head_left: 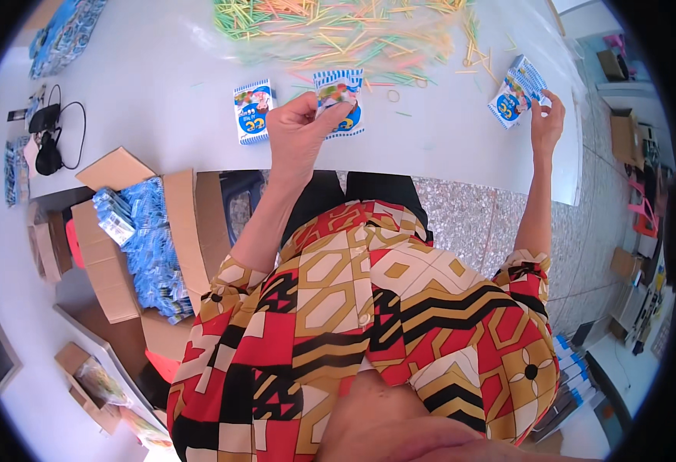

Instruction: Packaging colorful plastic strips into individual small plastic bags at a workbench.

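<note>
My left hand (293,132) pinches a small blue-and-white striped packet (339,80) between thumb and fingers, just above the white table. A similar packet (254,112) lies flat on the table to its left, beside that hand. Farther right, my right hand (547,125) has its thumb and fingertips closed at the edge of another blue-and-white packet (510,105). That packet overlaps at least one more of the same kind, and how many lie there I cannot tell.
A heap of thin coloured sticks (338,38) spreads over clear plastic on the far side of the table (446,131). Black corded items (47,138) lie at the left. An open cardboard box (110,281) full of blue packets (153,246) stands left of me.
</note>
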A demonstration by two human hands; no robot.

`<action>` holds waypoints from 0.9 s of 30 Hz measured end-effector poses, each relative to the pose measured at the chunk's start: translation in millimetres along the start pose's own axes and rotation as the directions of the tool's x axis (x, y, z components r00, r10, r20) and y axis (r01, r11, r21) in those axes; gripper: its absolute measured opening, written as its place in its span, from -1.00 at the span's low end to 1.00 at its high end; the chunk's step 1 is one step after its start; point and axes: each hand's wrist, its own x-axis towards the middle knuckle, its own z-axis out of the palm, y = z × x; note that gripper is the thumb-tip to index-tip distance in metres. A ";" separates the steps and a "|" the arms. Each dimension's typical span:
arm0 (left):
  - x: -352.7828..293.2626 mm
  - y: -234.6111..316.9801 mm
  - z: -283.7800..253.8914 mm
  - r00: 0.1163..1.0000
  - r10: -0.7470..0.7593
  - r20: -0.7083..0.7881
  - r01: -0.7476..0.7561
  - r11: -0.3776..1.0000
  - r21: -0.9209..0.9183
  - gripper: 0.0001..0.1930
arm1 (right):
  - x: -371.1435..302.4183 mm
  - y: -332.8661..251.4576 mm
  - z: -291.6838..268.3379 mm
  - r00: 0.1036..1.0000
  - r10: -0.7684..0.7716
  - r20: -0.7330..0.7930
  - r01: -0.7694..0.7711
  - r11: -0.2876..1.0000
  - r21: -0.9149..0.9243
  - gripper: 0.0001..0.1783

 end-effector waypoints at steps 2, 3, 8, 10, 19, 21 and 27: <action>-1.4 3.8 3.5 1.000 0.012 0.003 -0.012 1.000 -0.004 -0.76 | 1.5 -20.5 -3.8 0.998 -0.052 -0.022 0.051 0.998 -0.039 -0.67; -1.7 8.6 7.6 1.000 -0.002 -0.012 0.002 1.000 -0.002 -0.74 | 1.0 -36.4 -5.5 0.994 -0.098 -0.045 0.098 0.995 0.006 -0.67; -1.9 -0.1 -2.2 0.997 0.083 0.001 -0.083 0.996 0.020 -0.76 | -5.9 -139.1 -5.6 0.962 -0.273 -0.017 0.268 0.928 0.259 -0.67; -1.8 2.8 -1.5 0.990 0.139 -0.025 -0.136 0.985 0.110 -0.80 | -14.0 -186.7 -13.6 0.934 -0.347 0.089 0.262 0.831 0.491 -0.67; -8.4 14.9 -3.3 0.930 0.364 -0.050 -0.322 0.872 0.369 -0.85 | -55.4 -306.8 -8.7 0.684 -0.729 0.024 0.604 0.585 0.541 -0.73; -9.4 10.6 -8.8 0.925 0.376 -0.053 -0.332 0.869 0.367 -0.86 | -56.3 -310.3 -2.6 0.669 -0.741 0.053 0.629 0.603 0.490 -0.74; -13.5 17.9 -8.9 0.957 0.290 0.009 -0.264 0.856 0.444 -0.89 | -54.1 -311.4 2.9 0.665 -0.743 0.070 0.600 0.588 0.542 -0.84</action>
